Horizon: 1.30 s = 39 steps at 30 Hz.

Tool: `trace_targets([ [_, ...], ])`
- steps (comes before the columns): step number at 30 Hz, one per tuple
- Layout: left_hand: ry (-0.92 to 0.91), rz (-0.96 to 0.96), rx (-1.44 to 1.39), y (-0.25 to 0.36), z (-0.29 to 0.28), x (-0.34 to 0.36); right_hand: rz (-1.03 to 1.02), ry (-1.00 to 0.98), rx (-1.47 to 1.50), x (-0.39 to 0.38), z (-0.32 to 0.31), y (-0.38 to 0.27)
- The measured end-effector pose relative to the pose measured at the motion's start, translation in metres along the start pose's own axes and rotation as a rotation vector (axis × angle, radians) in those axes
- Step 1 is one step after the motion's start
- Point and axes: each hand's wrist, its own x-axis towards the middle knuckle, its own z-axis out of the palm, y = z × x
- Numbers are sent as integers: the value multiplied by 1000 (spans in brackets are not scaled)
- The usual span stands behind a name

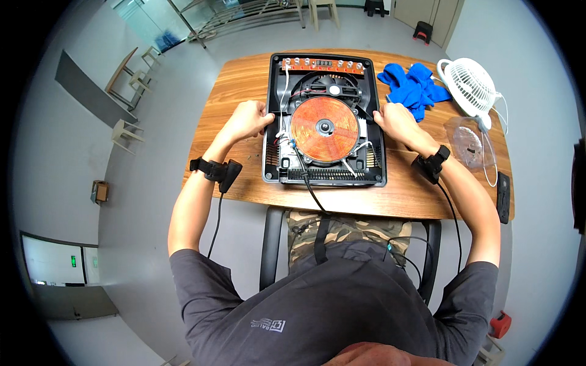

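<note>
An opened induction cooker lies on the wooden table in front of me, its black housing [378,168] showing the insides. A round copper coil [310,131] sits in the middle, above a circuit board that it mostly hides. Beyond the coil is a black fan [342,89], and an orange control board [305,66] runs along the far end. My left hand [248,121] grips the housing's left side wall with curled fingers. On the opposite wall my right hand [398,122] does the same, thumb toward the inside. Both hands' fingertips are partly hidden.
A crumpled blue cloth [415,88] and a white fan [470,85] lie at the table's far right. Nearer are a clear plastic tray [470,143] and a dark flat object [503,196]. A black power cord [312,194] hangs over the near table edge.
</note>
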Motion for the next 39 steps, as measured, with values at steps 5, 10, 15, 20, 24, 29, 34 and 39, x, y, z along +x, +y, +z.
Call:
trace_targets([
  [5, 128, 71, 145, 18, -13, -14, -72, 30, 71, 4, 7, 8],
  [10, 256, 87, 230, 25, -3, -23, -73, 8, 150, 8, 19, 14],
  [15, 286, 3, 35, 34, -3, -40, -117, 17, 179, 23, 29, 14],
  [20, 422, -35, -171, 7, 10, -34, -102, -4, 220, 44, 37, 10],
  [24, 295, -153, -553, 6, 11, -40, -132, -32, 216, 59, 54, 8],
  [29, 498, 17, -472, -1, -26, -51, -158, -152, 340, 69, 63, -30],
  [34, 446, 17, -527, 22, -58, -59, -157, -266, 445, 78, 71, -60],
  [39, 470, -99, -213, 63, -74, -61, -205, -350, 480, 82, 86, -74],
])
